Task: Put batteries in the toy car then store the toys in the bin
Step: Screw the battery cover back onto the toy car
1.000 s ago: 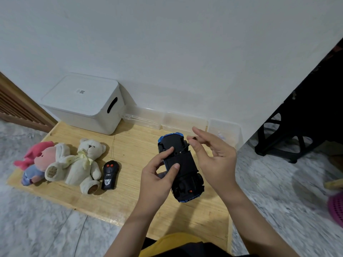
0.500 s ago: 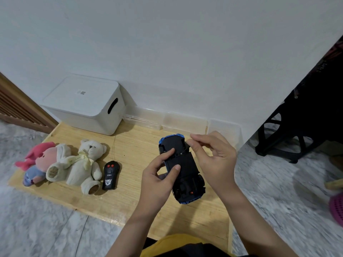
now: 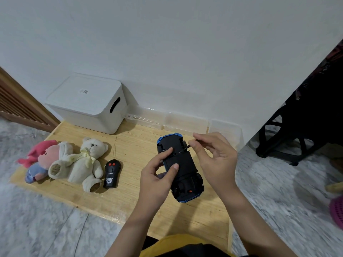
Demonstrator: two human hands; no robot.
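**Working the screw on the upturned car**

Our left hand [image 3: 157, 175] grips the toy car [image 3: 179, 166] by its side, thumb and forefinger pressed on the black underside, holding it belly-up and steady. Our right hand [image 3: 213, 156] pinches a thin screwdriver [image 3: 185, 148], its tip at the small screw of the battery cover; we judge the cover is being undone or fastened, though we cannot tell which. The car rests on the wooden board [image 3: 130, 197] between our hands. Left of our left hand lie the remote [image 3: 112, 173], the white teddy bear [image 3: 85, 160] and a pink plush [image 3: 39, 160]. Beyond them stands the white bin [image 3: 89, 102], lid on.
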